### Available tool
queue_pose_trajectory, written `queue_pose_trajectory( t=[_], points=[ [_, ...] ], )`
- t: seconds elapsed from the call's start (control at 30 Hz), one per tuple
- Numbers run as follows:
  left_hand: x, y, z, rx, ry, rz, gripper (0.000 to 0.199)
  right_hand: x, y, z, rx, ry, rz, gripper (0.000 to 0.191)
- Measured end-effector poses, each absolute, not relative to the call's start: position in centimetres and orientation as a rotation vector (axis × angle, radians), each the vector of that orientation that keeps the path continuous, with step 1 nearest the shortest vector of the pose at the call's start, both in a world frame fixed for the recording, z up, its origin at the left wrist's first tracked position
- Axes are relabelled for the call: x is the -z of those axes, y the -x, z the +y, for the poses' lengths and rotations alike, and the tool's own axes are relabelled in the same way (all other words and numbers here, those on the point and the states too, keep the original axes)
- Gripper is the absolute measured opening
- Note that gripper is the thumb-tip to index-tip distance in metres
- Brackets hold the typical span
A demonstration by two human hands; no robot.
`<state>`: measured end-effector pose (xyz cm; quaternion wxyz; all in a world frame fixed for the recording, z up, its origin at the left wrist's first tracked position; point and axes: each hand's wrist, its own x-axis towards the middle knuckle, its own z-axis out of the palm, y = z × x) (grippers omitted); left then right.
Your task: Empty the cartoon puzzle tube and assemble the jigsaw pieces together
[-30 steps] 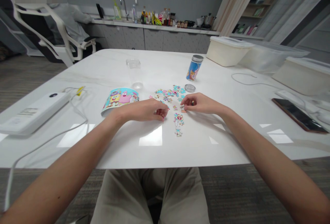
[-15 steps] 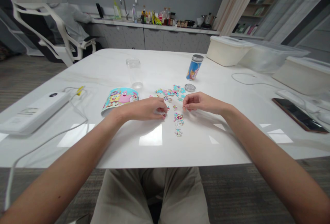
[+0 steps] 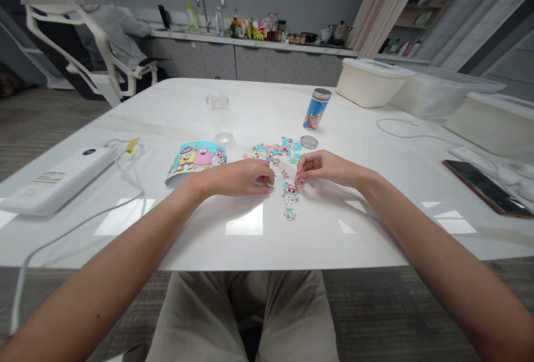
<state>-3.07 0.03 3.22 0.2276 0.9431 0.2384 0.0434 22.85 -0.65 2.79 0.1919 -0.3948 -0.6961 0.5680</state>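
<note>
My right hand point(image 3: 315, 167) is closed in a pinch on a small puzzle piece point(image 3: 301, 179), just right of a few joined puzzle pieces point(image 3: 291, 192) that show a cartoon figure. To their left, my left hand point(image 3: 255, 177) rests on the table with its fingers curled together; a speck of colour shows at the fingertips, too small to make out. One loose piece point(image 3: 285, 173) lies between the hands, and another piece point(image 3: 290, 214) is nearer the table edge. Beyond the hands spreads a pile of loose puzzle pieces point(image 3: 273, 149), mostly light blue and pink.
A curled cartoon picture sheet point(image 3: 196, 156) lies beside my left forearm. Behind it stands a clear jar point(image 3: 219, 114). A metal-rimmed lid point(image 3: 309, 142) and a blue cartoon canister point(image 3: 316, 110) are beyond my right hand. A phone point(image 3: 486, 187) lies right, a white power strip point(image 3: 58, 181) left.
My left hand has shifted slightly right, closer to the joined pieces. The fingers of my right hand have turned a little around the small piece. The joined pieces stay in place.
</note>
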Motion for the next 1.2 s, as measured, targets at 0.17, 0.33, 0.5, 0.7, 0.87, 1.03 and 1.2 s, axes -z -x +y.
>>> queue_pose_trajectory(
  t=[0.17, 0.33, 0.5, 0.7, 0.87, 1.03, 1.2],
  points=[
    [-4.0, 2.5, -1.1, -0.113, -2.633, 0.539, 0.017, -2.9, -22.8, -0.7, -1.591, 1.125, -1.957, 0.018],
    [-4.2, 2.3, -1.7, -0.011, -2.639, 0.435, 0.024, -3.1, -22.7, -0.9, -1.566, 1.178, -1.988, 0.025],
    [-3.9, 2.3, -1.5, 0.014, -2.646, 0.399, 0.026, -2.9, -22.8, -0.7, -1.57, 1.203, -2.003, 0.017],
    [-3.8, 2.2, -1.6, 0.01, -2.64, 0.375, 0.027, -3.0, -22.9, -0.7, -1.582, 1.214, -2.067, 0.018],
    [-3.8, 2.1, -1.7, 0.007, -2.627, 0.372, 0.027, -2.9, -23.0, -0.7, -1.567, 1.235, -2.077, 0.016],
    [-3.7, 2.1, -1.8, -0.03, -2.605, 0.374, 0.026, -3.2, -22.9, -0.9, -1.594, 1.238, -2.112, 0.017],
    [-3.7, 2.1, -1.8, -0.006, -2.612, 0.364, 0.027, -3.4, -22.7, -1.1, -1.602, 1.216, -2.207, 0.013]
  ],
)
